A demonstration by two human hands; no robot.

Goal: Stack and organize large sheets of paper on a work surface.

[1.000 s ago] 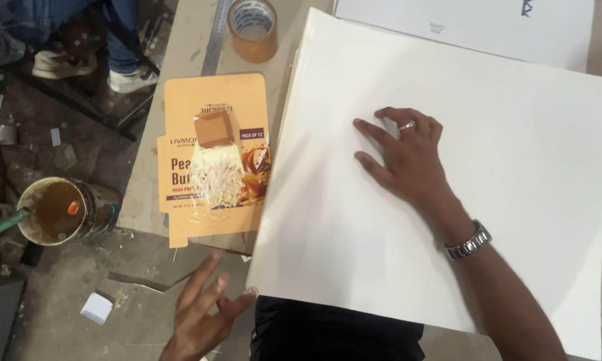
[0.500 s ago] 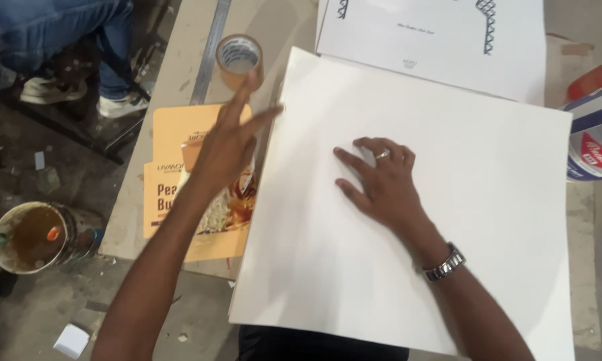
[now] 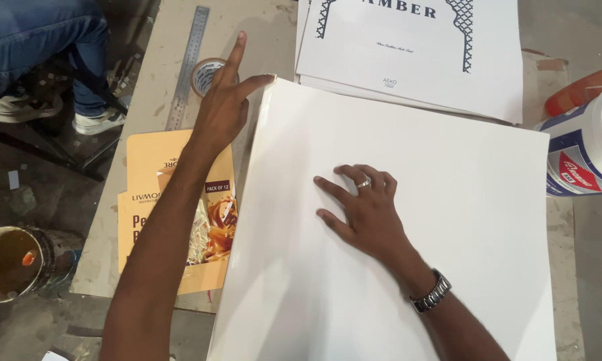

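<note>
My right hand (image 3: 361, 210) lies flat with fingers spread on the big white sheet (image 3: 448, 220), pressing it against the tabletop (image 3: 154, 100) and holding nothing. My left hand (image 3: 222, 110) is up at the sheet's far left corner, open, thumb touching the edge there and index finger pointing away over the roll of tape (image 3: 204, 73); it grips nothing either. The sheet covers most of the tabletop in front of me, its far edge lying just over a stack of printed sheets (image 3: 415, 53), with an orange flattened carton (image 3: 154, 200) beside its left edge and a steel ruler (image 3: 187, 63) further out. A white glue tub (image 3: 585, 150) stands off the right edge. I judge I am squaring and smoothing the sheet; next calls for keeping the right palm firm while the left settles that corner.
</note>
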